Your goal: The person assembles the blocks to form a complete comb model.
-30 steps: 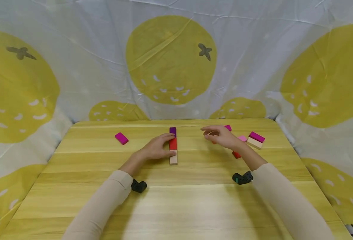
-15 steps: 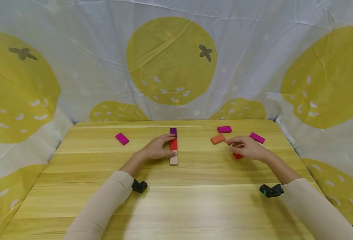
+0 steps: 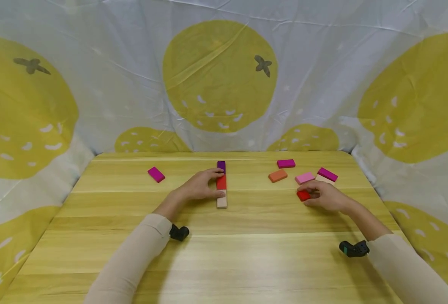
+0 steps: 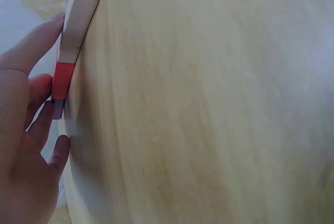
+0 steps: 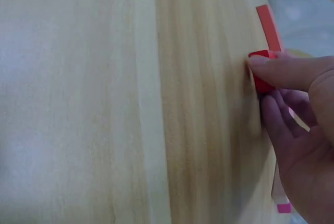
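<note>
From the head view, a person's left hand (image 3: 200,184) lies at a straight row of three rectangular blocks near the middle of the pale wood-grain table (image 3: 224,261): a purple block (image 3: 221,166) at the far end, a red block (image 3: 221,183) in the middle and a plain light-wood block (image 3: 222,202) at the near end. Its thumb and index finger are spread wide along the row, the thumb at the light-wood block and the index fingertip about where purple meets red. To the right, the right hand (image 3: 327,197) pinches a small bright red block (image 3: 303,195) in a narrow grip between thumb and fingers. Just beyond it lies a pink block (image 3: 305,178), with an orange block (image 3: 277,175) farther left and a magenta block (image 3: 286,163) behind that one. A second magenta block (image 3: 327,174) lies just beside a partly hidden pale wooden block (image 3: 325,180); another magenta piece (image 3: 156,174) sits alone at left. In the left wrist view, the thumb touches the light-wood block's side. In the right wrist view, the thumb presses the bright red block; whether it is clear of the table I cannot tell.
</note>
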`<state>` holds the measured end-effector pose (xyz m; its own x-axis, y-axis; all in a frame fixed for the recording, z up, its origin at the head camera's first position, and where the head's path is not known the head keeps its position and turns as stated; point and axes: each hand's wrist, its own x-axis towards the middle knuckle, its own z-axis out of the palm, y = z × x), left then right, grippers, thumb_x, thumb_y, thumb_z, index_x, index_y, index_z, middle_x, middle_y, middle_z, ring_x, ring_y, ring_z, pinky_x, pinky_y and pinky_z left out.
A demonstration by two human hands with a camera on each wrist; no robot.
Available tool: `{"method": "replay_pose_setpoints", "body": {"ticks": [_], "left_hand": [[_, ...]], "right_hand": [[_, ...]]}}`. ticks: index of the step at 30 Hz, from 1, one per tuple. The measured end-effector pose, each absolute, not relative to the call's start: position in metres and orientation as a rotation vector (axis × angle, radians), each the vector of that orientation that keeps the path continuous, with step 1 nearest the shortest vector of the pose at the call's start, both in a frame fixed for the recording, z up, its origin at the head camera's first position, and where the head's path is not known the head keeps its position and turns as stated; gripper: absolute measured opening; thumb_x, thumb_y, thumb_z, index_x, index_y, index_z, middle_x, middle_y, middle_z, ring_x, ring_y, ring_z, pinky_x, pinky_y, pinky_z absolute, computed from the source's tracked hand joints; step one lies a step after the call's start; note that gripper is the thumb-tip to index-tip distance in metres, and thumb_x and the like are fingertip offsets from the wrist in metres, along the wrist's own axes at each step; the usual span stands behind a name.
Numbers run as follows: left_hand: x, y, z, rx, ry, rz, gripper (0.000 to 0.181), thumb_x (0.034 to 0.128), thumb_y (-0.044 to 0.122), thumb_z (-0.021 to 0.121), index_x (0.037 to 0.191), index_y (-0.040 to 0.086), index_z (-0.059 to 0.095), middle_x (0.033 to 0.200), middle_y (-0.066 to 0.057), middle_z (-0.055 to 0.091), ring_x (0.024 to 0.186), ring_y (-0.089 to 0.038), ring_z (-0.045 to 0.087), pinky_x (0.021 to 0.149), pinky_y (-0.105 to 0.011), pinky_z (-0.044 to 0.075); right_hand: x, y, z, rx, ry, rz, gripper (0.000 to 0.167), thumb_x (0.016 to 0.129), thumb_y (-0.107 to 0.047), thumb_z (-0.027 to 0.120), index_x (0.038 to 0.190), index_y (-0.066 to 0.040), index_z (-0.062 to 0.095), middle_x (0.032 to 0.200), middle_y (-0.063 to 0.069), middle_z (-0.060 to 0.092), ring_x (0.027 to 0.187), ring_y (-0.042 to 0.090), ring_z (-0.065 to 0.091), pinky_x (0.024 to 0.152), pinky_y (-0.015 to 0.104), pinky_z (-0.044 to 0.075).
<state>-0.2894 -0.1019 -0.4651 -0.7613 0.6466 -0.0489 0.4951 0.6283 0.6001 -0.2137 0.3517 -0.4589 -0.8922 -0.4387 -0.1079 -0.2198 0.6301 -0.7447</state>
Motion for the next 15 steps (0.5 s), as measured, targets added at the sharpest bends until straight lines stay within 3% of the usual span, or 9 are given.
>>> {"method": "replay_pose_setpoints", "body": {"ticks": [6, 15], "left_hand": [[-0.29, -0.101, -0.465, 0.919, 2.589, 0.813, 0.081, 0.0899, 0.045, 0.081, 0.151, 0.001, 0.051, 0.162, -0.007, 0.039, 0.15, -0.029, 0.032, 0.122, -0.041, 0.026], [-0.292, -0.101, -0.463, 0.911, 2.597, 0.78, 0.082, 0.0891, 0.045, 0.082, 0.152, 0.002, 0.05, 0.162, -0.007, 0.039, 0.15, -0.03, 0.031, 0.122, -0.042, 0.026]], "right_hand": [[-0.214, 0.352, -0.466, -0.577, 2.628, -1.128, 0.036, 0.089, 0.005, 0.077, 0.124, 0.001, 0.071, 0.121, 0.016, 0.061, 0.105, 0.031, 0.062, 0.089, 0.032, 0.057], [-0.216, 0.34, -0.462, -0.579, 2.686, -1.085, 0.036, 0.089, -0.002, 0.081, 0.123, 0.005, 0.071, 0.116, 0.016, 0.067, 0.103, 0.031, 0.066, 0.088, 0.039, 0.058]]}}
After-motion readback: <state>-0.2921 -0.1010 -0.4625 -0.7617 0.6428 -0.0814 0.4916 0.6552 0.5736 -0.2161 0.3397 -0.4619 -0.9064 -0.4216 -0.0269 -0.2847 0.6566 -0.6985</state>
